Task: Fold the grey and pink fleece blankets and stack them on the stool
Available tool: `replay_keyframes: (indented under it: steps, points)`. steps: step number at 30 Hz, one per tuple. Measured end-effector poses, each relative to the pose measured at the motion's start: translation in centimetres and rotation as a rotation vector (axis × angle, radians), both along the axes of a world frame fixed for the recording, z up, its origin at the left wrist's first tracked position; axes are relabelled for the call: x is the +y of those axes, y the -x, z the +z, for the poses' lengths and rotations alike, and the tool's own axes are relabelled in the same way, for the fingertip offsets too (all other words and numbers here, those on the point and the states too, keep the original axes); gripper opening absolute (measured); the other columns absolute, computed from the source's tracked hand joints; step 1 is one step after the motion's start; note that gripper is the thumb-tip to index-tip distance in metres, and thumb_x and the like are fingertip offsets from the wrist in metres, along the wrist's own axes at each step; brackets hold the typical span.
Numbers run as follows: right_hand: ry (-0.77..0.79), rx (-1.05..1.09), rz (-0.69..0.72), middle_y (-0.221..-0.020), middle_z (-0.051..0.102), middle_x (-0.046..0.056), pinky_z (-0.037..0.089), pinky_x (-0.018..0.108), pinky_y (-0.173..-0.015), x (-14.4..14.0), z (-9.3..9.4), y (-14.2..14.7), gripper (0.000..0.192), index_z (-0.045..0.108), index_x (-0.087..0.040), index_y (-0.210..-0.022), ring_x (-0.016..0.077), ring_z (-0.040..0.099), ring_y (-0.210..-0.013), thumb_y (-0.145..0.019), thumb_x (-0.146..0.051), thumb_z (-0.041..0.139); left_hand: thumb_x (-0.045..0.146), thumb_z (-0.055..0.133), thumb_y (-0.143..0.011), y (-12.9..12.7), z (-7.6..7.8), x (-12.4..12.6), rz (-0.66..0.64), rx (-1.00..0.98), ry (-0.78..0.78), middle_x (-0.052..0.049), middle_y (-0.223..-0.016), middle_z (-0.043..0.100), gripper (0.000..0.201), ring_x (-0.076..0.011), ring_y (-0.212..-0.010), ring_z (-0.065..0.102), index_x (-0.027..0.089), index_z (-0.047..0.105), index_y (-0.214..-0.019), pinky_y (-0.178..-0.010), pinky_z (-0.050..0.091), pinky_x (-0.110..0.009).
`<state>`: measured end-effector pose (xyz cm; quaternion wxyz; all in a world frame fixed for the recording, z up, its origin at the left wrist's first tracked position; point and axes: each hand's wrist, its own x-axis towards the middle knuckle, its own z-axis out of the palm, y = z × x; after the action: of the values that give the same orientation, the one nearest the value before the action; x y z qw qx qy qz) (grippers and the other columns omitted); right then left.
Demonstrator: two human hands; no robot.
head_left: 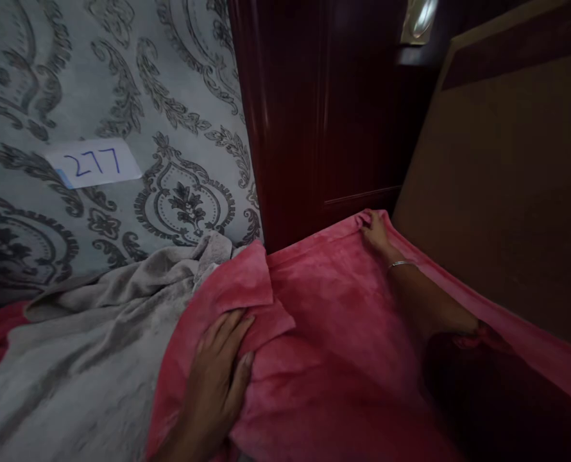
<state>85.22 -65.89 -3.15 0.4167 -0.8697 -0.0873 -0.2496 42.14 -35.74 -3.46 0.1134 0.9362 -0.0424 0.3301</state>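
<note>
Lying flat, the left hand (218, 369) is pressed on the pink blanket (333, 333) at about 7 o'clock in the view. Its grip is spread, with the fingers (228, 327) laid out on a folded flap of the blanket, and nothing is pinched by it.

The right hand (376, 231) is stretched out toward 1 o'clock. The far corner of the pink blanket is held in its grip, with the fingers closed on the cloth right beside the dark red cupboard (324, 115). A thin silver bangle (401, 264) is worn on that wrist.

The pink blanket is spread over the bed from 6 o'clock up to 1 o'clock, and its right edge is laid along a brown board (507, 192) at 3 o'clock.

A grey blanket (88, 346) is bunched up at 8 o'clock, touching the pink one and partly covered by it.

A wall with grey swirly wallpaper (179, 96) is seen at 10 o'clock. A white label (95, 162) marked 277 in blue is stuck on it.
</note>
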Motion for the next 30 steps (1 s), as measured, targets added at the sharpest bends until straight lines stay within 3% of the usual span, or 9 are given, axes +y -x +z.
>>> replay_keyframes:
  steps: [3,6,11,14,16,18,20,26,30]
  points:
    - [0.059,0.048,-0.011,-0.141,0.050,0.020,0.043,0.043,-0.107,-0.1,-2.2,-0.6,0.063,0.042,-0.012,-0.146,0.0282,0.050,-0.128,-0.083,-0.016,0.050,0.034,0.045,-0.099,0.3,0.5,-0.3,0.012,-0.021,-0.044,-0.005,-0.145,0.060,0.047,-0.0265,-0.134,0.054,0.030,0.054,-0.145,-0.108,0.047,-0.048]
    - [0.100,0.127,0.001,-0.140,0.053,0.022,0.045,0.043,-0.104,0.1,-3.2,-0.2,0.074,0.033,-0.010,-0.154,0.0313,0.053,-0.127,-0.083,-0.015,0.052,0.033,0.045,-0.100,0.3,0.6,-0.3,0.020,-0.039,-0.079,-0.004,-0.144,0.061,0.046,-0.0259,-0.132,0.055,0.030,0.053,-0.145,-0.104,0.050,-0.046]
    - [0.273,0.245,0.029,-0.135,0.063,0.016,0.049,0.033,-0.096,-0.8,-1.2,2.7,0.074,0.030,-0.013,-0.159,0.0270,0.062,-0.119,-0.089,-0.017,0.052,0.032,0.044,-0.100,-0.1,0.2,0.2,-0.007,-0.096,-0.105,-0.004,-0.142,0.062,0.047,-0.0257,-0.130,0.057,0.031,0.051,-0.147,-0.106,0.047,-0.046]
    - [0.434,0.327,-0.160,-0.128,0.068,0.016,0.052,0.032,-0.090,-3.1,0.8,4.9,0.055,0.050,-0.015,-0.149,0.0274,0.065,-0.116,-0.094,-0.022,0.047,0.032,0.045,-0.100,-0.5,-0.1,0.5,-0.031,-0.113,-0.102,-0.004,-0.142,0.062,0.048,-0.0259,-0.130,0.056,0.032,0.049,-0.147,-0.105,0.046,-0.047]
    - [0.519,0.433,-0.282,-0.117,0.071,0.023,0.054,0.035,-0.085,-5.1,1.7,6.2,0.042,0.069,-0.009,-0.128,0.0312,0.068,-0.111,-0.092,-0.020,0.050,0.033,0.044,-0.100,-0.7,-0.2,0.6,-0.045,-0.116,-0.083,-0.004,-0.142,0.062,0.048,-0.0267,-0.130,0.055,0.032,0.050,-0.147,-0.105,0.046,-0.047]
    - [0.561,0.508,-0.347,-0.107,0.072,0.027,0.055,0.037,-0.082,-7.0,1.9,7.3,0.033,0.076,-0.005,-0.109,0.0336,0.070,-0.105,-0.088,-0.016,0.053,0.034,0.044,-0.099,-0.8,-0.3,0.7,-0.053,-0.116,-0.060,-0.004,-0.142,0.061,0.047,-0.0276,-0.129,0.055,0.032,0.050,-0.146,-0.105,0.045,-0.048]
    - [0.595,0.552,-0.389,-0.102,0.072,0.028,0.056,0.037,-0.080,-8.3,1.5,8.2,0.032,0.077,-0.004,-0.106,0.0333,0.071,-0.102,-0.088,-0.014,0.053,0.035,0.044,-0.099,-0.9,-0.4,0.7,-0.061,-0.117,-0.048,-0.004,-0.141,0.061,0.047,-0.0281,-0.129,0.055,0.032,0.051,-0.146,-0.105,0.044,-0.048]
    - [0.685,0.471,-0.418,-0.119,0.066,0.027,0.053,0.042,-0.087,-8.3,-0.9,9.9,0.044,0.062,-0.009,-0.134,0.0335,0.063,-0.115,-0.097,-0.016,0.040,0.033,0.044,-0.099,-1.0,0.1,0.5,-0.078,-0.116,-0.064,-0.005,-0.139,0.063,0.047,-0.0277,-0.128,0.055,0.030,0.051,-0.145,-0.105,0.043,-0.048]
    - [0.741,0.390,-0.390,-0.126,0.061,0.024,0.052,0.040,-0.087,-8.2,-1.1,10.5,0.047,0.057,-0.015,-0.137,0.0304,0.060,-0.115,-0.099,-0.013,0.030,0.033,0.043,-0.099,-0.9,0.4,0.3,-0.071,-0.127,-0.101,-0.005,-0.140,0.062,0.047,-0.0276,-0.128,0.055,0.029,0.049,-0.146,-0.105,0.043,-0.047]
